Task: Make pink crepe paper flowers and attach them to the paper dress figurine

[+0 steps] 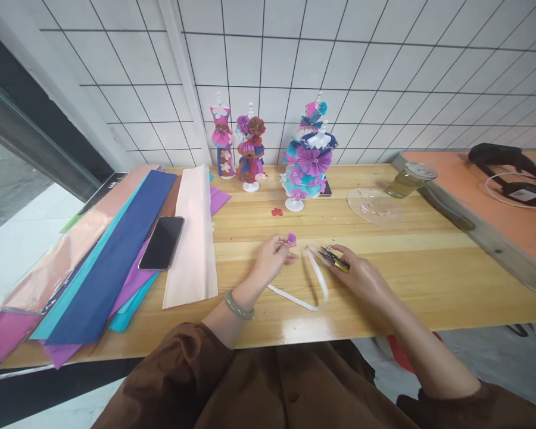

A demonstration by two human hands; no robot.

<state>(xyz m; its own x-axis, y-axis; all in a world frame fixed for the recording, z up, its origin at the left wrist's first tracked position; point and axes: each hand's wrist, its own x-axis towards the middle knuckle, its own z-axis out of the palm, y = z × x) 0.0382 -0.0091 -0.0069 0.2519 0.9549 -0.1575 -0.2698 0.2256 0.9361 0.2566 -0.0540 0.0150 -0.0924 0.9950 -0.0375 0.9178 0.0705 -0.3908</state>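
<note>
My left hand (270,260) pinches a small purple paper flower (291,238) between thumb and fingers, above the middle of the table. My right hand (361,275) is closed around a pair of thread snips (340,263) with dark blades and yellowish handles, pointing left. A narrow white strip (319,277) loops down from near the blade tips and runs back along the tabletop toward my left wrist. Whether my right fingers also grip the strip, I cannot tell. A red flower cutout (277,212) lies flat beyond my left hand.
Paper-dressed doll stands (310,161) line the back by the tiled wall. Folded coloured paper (116,256) and a black phone (161,243) lie on the left. At the back right are a clear plate (361,217) of small bits and a lidded glass jar (408,180).
</note>
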